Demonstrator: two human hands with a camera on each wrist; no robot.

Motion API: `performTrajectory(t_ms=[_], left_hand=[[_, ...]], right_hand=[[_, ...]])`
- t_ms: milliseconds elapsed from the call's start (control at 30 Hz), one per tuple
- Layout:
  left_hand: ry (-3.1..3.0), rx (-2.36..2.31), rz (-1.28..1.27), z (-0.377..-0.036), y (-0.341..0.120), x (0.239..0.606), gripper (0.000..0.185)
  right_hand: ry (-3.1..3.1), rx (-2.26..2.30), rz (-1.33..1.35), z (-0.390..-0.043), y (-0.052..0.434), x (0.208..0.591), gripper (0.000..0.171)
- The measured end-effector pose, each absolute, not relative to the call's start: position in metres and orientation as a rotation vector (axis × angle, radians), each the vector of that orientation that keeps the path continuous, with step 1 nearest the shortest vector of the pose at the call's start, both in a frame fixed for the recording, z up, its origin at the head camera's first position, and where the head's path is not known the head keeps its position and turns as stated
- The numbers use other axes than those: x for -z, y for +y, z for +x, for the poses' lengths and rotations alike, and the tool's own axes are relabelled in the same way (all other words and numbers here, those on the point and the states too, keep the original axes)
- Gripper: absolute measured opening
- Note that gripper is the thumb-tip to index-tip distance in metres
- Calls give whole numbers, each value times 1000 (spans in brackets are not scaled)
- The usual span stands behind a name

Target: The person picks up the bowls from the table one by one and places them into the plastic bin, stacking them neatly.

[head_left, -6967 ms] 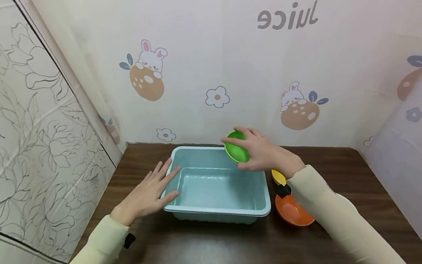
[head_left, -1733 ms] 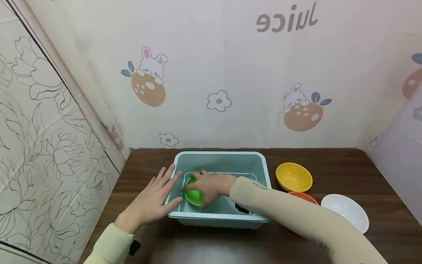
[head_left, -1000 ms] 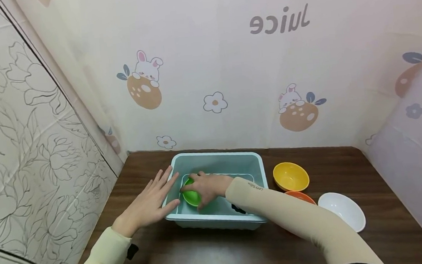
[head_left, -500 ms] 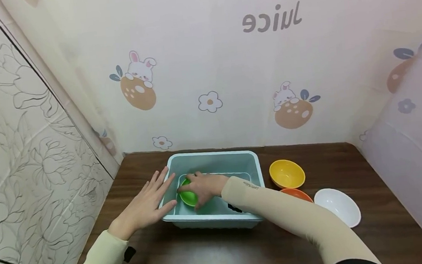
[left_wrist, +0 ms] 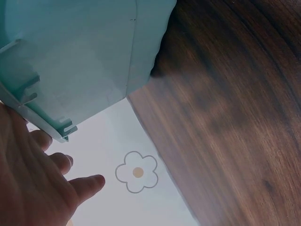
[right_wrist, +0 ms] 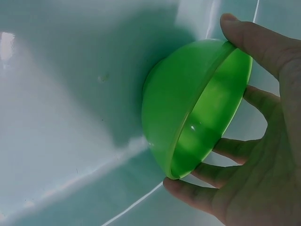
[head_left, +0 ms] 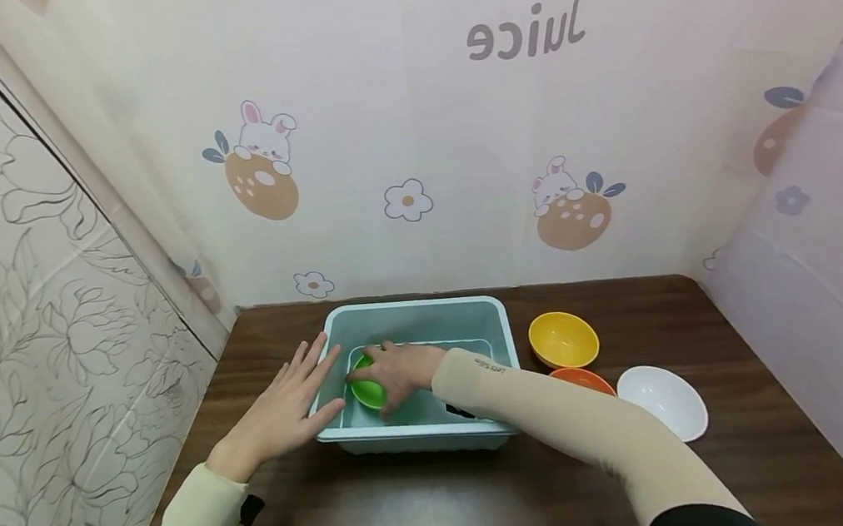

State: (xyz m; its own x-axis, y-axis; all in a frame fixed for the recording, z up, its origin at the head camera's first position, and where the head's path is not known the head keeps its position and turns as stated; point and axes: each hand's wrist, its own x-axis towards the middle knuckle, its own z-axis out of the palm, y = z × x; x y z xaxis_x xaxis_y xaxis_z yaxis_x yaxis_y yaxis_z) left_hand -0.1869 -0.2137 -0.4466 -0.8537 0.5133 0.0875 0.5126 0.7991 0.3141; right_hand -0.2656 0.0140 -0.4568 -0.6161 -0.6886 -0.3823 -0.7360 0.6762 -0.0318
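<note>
While left hand (head_left: 273, 418) lies along left rim of blue-green tub (head_left: 421, 432), fingers straight, spread and clasping nothing, right hand (head_left: 399, 372) reaches inside, grasping green bowl (head_left: 368, 395). Grip wide, round bowl's rim: thumb on one side, fingertips on opposite. Bowl in left part of tub, below and left of centre in head frame; centre-right of right wrist frame. Lower right of head frame, on brown table (head_left: 413, 506): yellow bowl (head_left: 564, 341), orange bowl (head_left: 585, 379) partly behind sleeve (head_left: 539, 407), white bowl (head_left: 663, 401).
</note>
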Motion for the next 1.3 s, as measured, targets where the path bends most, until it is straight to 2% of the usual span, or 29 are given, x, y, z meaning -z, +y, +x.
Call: performTrajectory(t_ms=[1300], left_hand=[[2990, -538, 843, -181, -212, 446, 77]], right_hand=[[2535, -304, -1150, -257, 11, 453, 93]])
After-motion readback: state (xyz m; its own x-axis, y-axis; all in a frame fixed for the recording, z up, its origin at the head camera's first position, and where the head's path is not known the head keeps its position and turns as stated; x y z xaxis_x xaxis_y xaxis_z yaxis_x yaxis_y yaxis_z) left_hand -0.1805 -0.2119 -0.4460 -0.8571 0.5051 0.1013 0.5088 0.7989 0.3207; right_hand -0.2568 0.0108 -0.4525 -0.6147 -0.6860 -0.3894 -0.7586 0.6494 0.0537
